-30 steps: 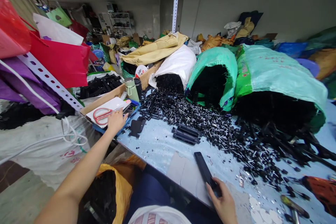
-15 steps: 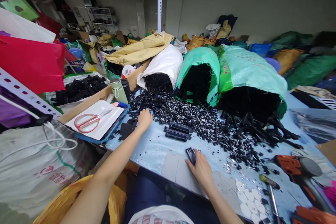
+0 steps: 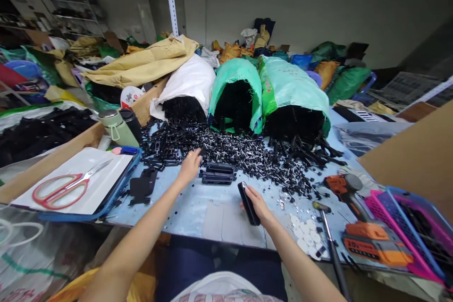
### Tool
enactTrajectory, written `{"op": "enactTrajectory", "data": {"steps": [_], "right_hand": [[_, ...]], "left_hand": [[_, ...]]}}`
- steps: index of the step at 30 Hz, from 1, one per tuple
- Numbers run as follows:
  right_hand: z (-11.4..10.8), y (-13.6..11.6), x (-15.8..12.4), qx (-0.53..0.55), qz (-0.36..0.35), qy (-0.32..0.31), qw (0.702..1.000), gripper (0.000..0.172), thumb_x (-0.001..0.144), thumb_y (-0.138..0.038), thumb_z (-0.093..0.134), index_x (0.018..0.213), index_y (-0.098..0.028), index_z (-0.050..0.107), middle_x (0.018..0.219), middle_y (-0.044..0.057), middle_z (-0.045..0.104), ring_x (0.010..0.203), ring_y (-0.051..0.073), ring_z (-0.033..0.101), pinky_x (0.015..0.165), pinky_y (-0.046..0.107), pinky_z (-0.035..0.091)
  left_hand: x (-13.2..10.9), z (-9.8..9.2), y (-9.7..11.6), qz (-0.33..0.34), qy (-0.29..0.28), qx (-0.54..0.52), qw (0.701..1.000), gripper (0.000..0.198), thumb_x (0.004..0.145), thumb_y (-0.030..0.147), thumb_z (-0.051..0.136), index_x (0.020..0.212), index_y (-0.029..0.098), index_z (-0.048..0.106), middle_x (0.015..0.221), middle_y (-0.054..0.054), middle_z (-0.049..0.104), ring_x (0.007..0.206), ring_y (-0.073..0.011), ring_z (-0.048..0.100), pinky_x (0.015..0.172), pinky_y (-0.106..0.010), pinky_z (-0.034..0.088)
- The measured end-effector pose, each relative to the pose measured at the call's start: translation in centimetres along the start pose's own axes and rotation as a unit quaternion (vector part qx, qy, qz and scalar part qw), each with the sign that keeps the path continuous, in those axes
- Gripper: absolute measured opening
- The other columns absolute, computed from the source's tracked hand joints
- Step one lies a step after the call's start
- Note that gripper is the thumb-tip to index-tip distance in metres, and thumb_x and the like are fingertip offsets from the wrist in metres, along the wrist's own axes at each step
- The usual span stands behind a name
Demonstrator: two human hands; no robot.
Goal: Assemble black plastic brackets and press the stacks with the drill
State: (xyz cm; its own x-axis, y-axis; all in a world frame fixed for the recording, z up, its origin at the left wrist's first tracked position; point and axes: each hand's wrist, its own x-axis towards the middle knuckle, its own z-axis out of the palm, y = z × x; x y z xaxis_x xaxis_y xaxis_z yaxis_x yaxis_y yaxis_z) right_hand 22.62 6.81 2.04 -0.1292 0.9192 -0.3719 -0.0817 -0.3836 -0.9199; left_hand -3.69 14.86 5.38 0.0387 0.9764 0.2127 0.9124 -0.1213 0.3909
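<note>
My right hand (image 3: 257, 204) is closed round a long black plastic part (image 3: 249, 204), held tilted above the grey pads (image 3: 223, 222) at the table's near edge. My left hand (image 3: 191, 164) is at the near side of the heap of small black parts and pins (image 3: 230, 148), its fingers bent together; something small and dark shows at the fingertips, too small to name. Just right of my left hand, several long black parts (image 3: 217, 174) lie side by side. Flat black pieces (image 3: 142, 186) rest to the left.
Scissors (image 3: 67, 186) lie on white paper at the left, near a green flask (image 3: 118, 128). Open sacks (image 3: 235, 75) stand behind the heap. White discs (image 3: 306, 236), a hammer (image 3: 331, 240), a power drill (image 3: 368, 226) and a pink basket (image 3: 389, 226) are at the right.
The view has turned right, bringing the basket and cardboard into sight. The black part in my right hand now shows its full length. My left hand remains by the heap.
</note>
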Motion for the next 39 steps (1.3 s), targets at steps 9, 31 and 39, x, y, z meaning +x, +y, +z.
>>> {"op": "enactTrajectory", "data": {"steps": [9, 31, 39], "right_hand": [[2.3, -1.7, -0.8, -0.047, -0.13, -0.09, 0.986, 0.05, 0.08, -0.045, 0.048, 0.125, -0.022, 0.045, 0.073, 0.001, 0.056, 0.057, 0.01, 0.052, 0.05, 0.023, 0.047], [3.1, -0.9, -3.1, -0.231, -0.335, -0.034, 0.913, 0.044, 0.089, -0.033, 0.036, 0.132, -0.028, 0.031, 0.097, 0.005, 0.052, 0.065, 0.01, 0.051, 0.062, 0.026, 0.049], [-5.1, -4.5, 3.8, -0.456, -0.227, 0.096, 0.855, 0.039, 0.085, -0.035, 0.043, 0.122, -0.023, 0.045, 0.113, 0.007, 0.054, 0.102, 0.018, 0.049, 0.089, 0.031, 0.038]], "left_hand": [[-10.7, 1.9, 9.4, 0.016, -0.048, -0.369, 0.928, 0.036, 0.085, 0.032, 0.039, 0.118, 0.021, 0.05, 0.094, -0.005, 0.056, 0.089, -0.0161, 0.052, 0.08, -0.031, 0.042], [-11.1, 2.5, 12.1, -0.002, 0.068, -0.399, 0.915, 0.035, 0.087, 0.029, 0.035, 0.119, 0.023, 0.047, 0.101, -0.007, 0.052, 0.084, -0.0138, 0.054, 0.077, -0.029, 0.045], [-13.8, 6.7, 10.1, -0.038, -0.014, -0.189, 0.981, 0.054, 0.077, 0.013, 0.042, 0.129, 0.022, 0.033, 0.124, -0.011, 0.042, 0.117, -0.0258, 0.037, 0.093, -0.046, 0.035]]}}
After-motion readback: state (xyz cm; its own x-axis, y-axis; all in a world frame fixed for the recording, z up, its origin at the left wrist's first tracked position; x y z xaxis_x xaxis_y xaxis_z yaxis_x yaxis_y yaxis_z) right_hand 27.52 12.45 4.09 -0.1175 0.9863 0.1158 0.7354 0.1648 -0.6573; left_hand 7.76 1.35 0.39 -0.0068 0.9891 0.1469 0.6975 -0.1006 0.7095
